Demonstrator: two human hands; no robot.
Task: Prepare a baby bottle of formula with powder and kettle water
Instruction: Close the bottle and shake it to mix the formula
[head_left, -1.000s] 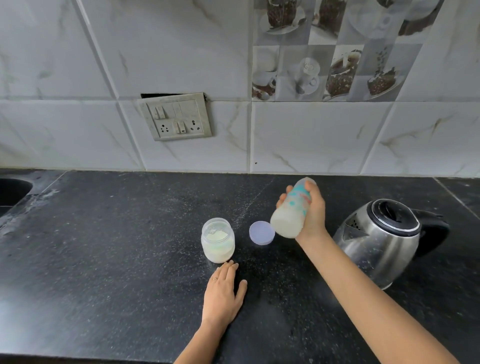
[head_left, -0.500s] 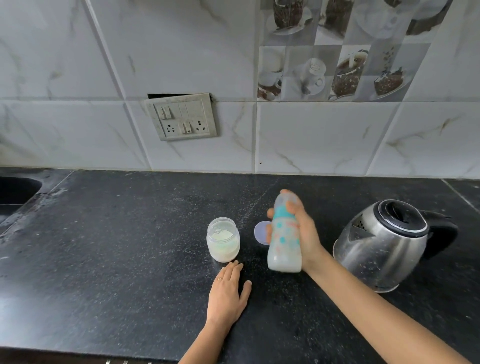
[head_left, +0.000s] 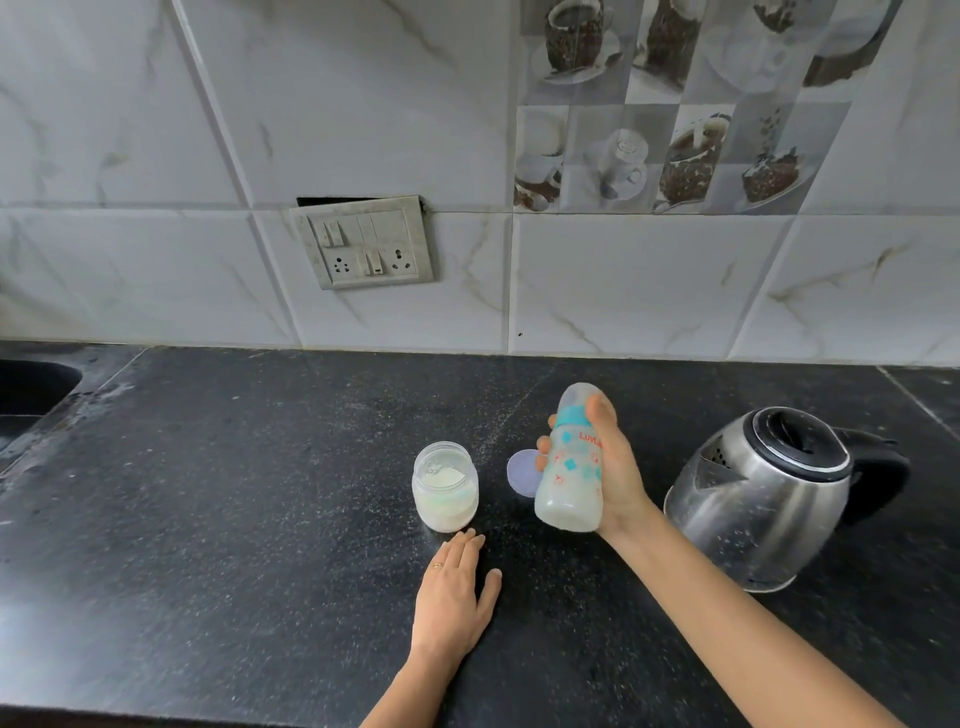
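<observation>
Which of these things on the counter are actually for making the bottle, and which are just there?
For the job: baby bottle, gripped by the right hand; open powder jar; purple lid; kettle.
Just there: socket panel on the wall; sink; left hand, flat on the countertop.

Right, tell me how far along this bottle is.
Done: the baby bottle holds milky liquid and its teal collar is on, so powder and water look added. In hand: the right hand grips it above the counter. Remaining: the powder jar stands open, its lilac lid beside it.
</observation>
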